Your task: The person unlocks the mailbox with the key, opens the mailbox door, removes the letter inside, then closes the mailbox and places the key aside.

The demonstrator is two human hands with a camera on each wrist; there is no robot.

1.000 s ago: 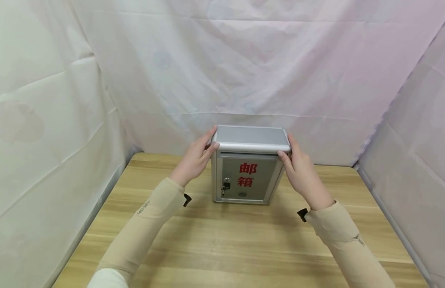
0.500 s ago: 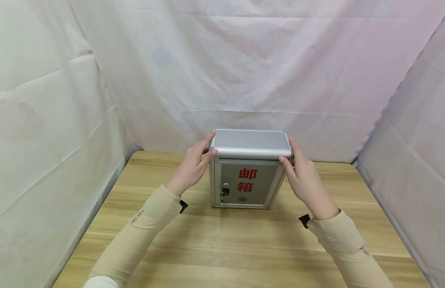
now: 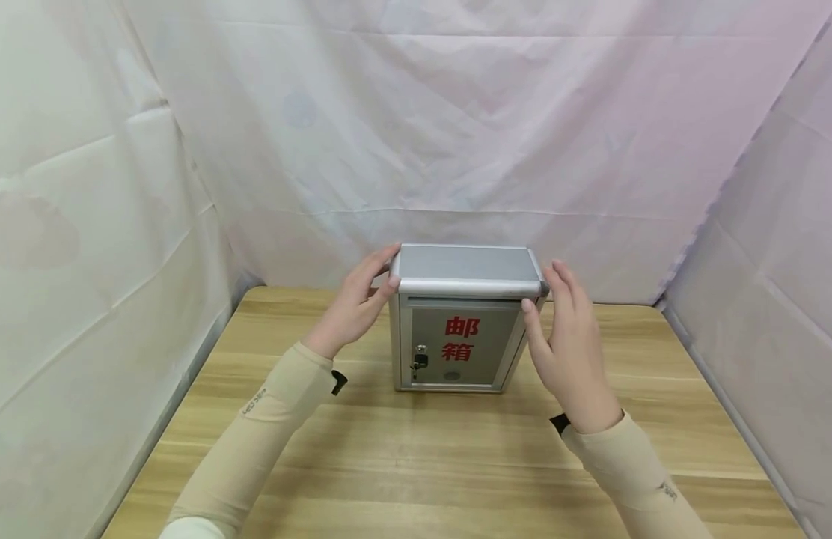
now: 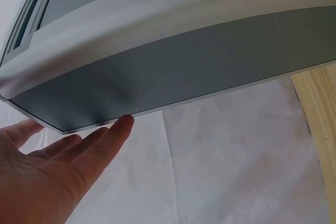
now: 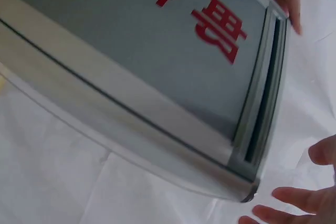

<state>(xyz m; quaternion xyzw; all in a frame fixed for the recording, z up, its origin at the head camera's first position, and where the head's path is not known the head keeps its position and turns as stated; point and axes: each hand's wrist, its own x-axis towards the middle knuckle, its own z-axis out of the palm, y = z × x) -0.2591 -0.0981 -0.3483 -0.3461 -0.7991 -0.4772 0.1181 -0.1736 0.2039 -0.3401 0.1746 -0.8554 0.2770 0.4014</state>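
A grey metal mailbox (image 3: 426, 318) stands upright on the wooden table, its front bearing two red Chinese characters (image 3: 462, 327). Below the lid, a narrow slot (image 3: 466, 303) runs across the front. Keys (image 3: 419, 361) hang from the lock on the door's left side. My left hand (image 3: 349, 311) is at the top left corner, fingers extended along the side; in the left wrist view fingertips (image 4: 125, 121) lie right at the back edge. Beside the top right corner is my right hand (image 3: 572, 352), its fingers spread and apart from the box in the right wrist view.
The wooden table (image 3: 402, 464) extends in front of the mailbox and to both sides. Pale cloth (image 3: 456, 135) hangs close behind it, with further cloth walls at left (image 3: 86, 262) and right (image 3: 786, 262).
The mailbox first shifted slightly toward me in the view, then stayed nearly still. My right hand has let go of its corner and moved off to the right; my left hand has loosened slightly.
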